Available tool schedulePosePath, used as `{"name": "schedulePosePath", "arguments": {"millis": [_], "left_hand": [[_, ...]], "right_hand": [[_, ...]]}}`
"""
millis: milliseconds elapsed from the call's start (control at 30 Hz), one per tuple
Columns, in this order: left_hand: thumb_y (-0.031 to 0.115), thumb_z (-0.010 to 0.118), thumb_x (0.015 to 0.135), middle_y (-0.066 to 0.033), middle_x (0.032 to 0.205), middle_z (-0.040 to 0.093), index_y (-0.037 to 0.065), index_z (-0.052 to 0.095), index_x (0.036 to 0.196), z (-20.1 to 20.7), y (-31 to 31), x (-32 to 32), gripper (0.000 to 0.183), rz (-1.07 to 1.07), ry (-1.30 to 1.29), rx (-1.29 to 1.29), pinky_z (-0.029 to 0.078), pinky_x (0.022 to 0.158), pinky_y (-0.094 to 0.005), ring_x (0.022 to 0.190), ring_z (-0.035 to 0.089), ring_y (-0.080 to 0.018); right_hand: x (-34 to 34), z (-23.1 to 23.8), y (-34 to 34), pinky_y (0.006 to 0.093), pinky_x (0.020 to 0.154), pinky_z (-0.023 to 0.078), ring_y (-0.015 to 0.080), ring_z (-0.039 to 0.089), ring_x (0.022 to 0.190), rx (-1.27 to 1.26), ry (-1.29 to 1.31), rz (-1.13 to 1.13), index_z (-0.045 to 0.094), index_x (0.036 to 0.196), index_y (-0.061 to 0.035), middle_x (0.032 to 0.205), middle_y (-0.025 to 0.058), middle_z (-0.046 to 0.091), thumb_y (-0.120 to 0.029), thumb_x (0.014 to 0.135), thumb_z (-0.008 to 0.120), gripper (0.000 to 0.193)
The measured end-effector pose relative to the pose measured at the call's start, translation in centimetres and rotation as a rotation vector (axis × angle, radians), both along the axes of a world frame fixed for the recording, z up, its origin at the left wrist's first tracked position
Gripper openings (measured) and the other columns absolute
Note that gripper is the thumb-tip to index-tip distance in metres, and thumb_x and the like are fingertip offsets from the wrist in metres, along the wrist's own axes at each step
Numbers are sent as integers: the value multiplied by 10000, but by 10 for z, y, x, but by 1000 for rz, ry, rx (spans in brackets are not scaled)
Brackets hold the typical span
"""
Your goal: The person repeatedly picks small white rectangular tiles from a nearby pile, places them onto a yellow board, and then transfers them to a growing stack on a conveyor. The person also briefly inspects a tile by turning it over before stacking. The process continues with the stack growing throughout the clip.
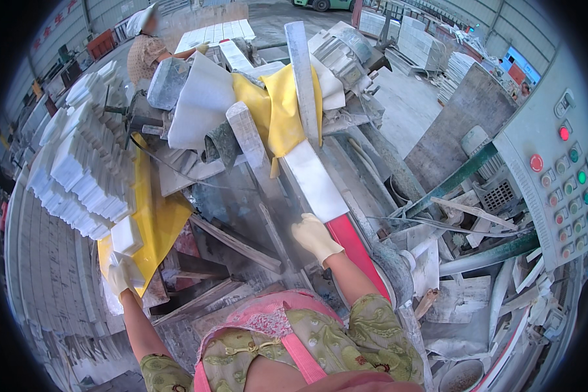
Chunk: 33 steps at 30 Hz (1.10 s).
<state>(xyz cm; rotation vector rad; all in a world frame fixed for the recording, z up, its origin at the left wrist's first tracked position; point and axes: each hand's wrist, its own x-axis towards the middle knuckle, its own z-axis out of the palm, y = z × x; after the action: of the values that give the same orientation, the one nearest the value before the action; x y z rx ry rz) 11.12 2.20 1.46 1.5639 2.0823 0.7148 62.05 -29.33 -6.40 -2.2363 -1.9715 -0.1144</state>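
Observation:
My left hand (pixel 119 277), in a pale glove, is closed on the edge of a white stone tile (pixel 132 269) lying on a yellow sheet (pixel 160 212). Just beyond it sits another small white tile (pixel 126 236), at the near end of a tall stack of white tiles (pixel 85 160). My right hand (pixel 316 236), also gloved, has its fingers curled in, with nothing visible in them. It hovers or rests beside the red belt (pixel 355 251), close to the near end of a white stone strip (pixel 315 183). The strip's far end runs under a yellow flap (pixel 284 108).
A machine with a motor (pixel 346 52) stands ahead, with stone-dusted bars and a pale sheet (pixel 202 98) draped over it. At the right is a grey control panel (pixel 555 176) with coloured buttons. Scrap pieces (pixel 460 297) lie below it. A co-worker (pixel 150 55) stands far left.

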Motion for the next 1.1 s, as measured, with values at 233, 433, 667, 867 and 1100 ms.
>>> {"name": "schedulePosePath", "arguments": {"millis": [233, 433, 667, 867, 1100], "left_hand": [[398, 625, 873, -235, 1071, 715, -48, 638, 1211, -25, 21, -23, 560, -31, 68, 12, 523, 849, -430, 983, 699, -355], [331, 645, 886, -173, 1145, 681, -32, 612, 1272, -29, 30, -29, 531, -55, 19, -47, 526, 853, -406, 1014, 670, -282], [332, 631, 895, -183, 1170, 666, -36, 603, 1277, -11, 13, -15, 531, -50, 32, -51, 525, 862, -400, 1036, 660, -280], [413, 642, 853, -202, 1032, 720, -30, 661, 1209, -32, 23, -27, 569, -39, -1, 53, 534, 808, -416, 933, 700, -330], [449, 617, 874, -228, 1068, 725, -28, 667, 1202, -59, 50, -51, 581, -97, 5, -15, 533, 850, -448, 998, 705, -357]], "right_hand": [[0, -3, 0, 424, 1024, 476, 330, 708, 808, -3, 9, 2, 652, 743, -61, 714, 165, 692, -91, 847, 547, 151], [1, -5, 1, 423, 1021, 479, 313, 709, 794, -13, -7, 1, 651, 741, -66, 699, 150, 686, -95, 842, 558, 140], [-1, -10, 0, 422, 1020, 480, 316, 702, 779, -32, -93, -9, 674, 757, -69, 697, 139, 689, -98, 831, 568, 133], [-18, 34, 12, 420, 926, 462, 307, 698, 768, 9, 51, 31, 669, 820, -66, 746, 125, 703, -158, 872, 575, 141], [30, 75, -32, 462, 1027, 407, 367, 529, 1208, 420, 122, -199, 597, 1261, -1, 1259, 201, 594, -296, 905, 632, 464]]}}
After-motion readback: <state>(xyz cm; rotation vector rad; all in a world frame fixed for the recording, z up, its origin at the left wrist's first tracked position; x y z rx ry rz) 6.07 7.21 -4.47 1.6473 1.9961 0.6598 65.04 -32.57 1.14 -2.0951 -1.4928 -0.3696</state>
